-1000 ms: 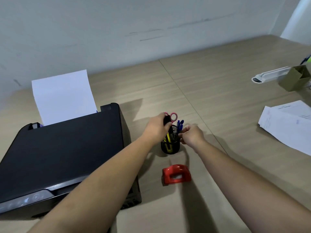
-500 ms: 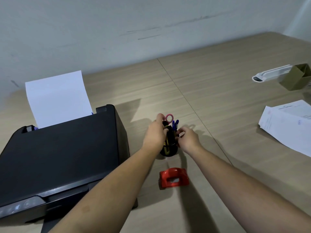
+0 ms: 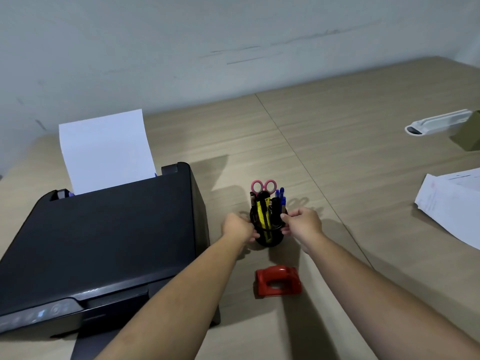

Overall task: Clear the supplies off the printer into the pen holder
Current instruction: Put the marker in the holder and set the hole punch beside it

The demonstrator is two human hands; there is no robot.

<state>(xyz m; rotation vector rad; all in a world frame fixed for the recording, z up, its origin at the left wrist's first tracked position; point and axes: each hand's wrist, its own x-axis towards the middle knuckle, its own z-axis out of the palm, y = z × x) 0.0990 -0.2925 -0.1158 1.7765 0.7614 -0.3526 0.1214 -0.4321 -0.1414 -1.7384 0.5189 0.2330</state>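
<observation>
A black mesh pen holder (image 3: 270,236) stands on the wooden desk to the right of the black printer (image 3: 104,242). Pink-handled scissors (image 3: 263,186), a yellow utility knife (image 3: 262,214) and blue pens (image 3: 280,196) stick up out of it. My left hand (image 3: 237,228) grips the holder's left side and my right hand (image 3: 302,222) grips its right side. The printer's lid is bare, with white paper (image 3: 104,149) standing in its rear feed.
A red hole punch (image 3: 278,281) lies on the desk just in front of the holder. Loose printed sheets (image 3: 452,203) lie at the right edge. A white stapler-like tool (image 3: 439,123) and a cardboard box (image 3: 468,135) sit at the far right.
My left hand has let go of the scissors handles and dropped to the holder's left side. My right hand has moved down to the right side. The scissors stand in the holder.
</observation>
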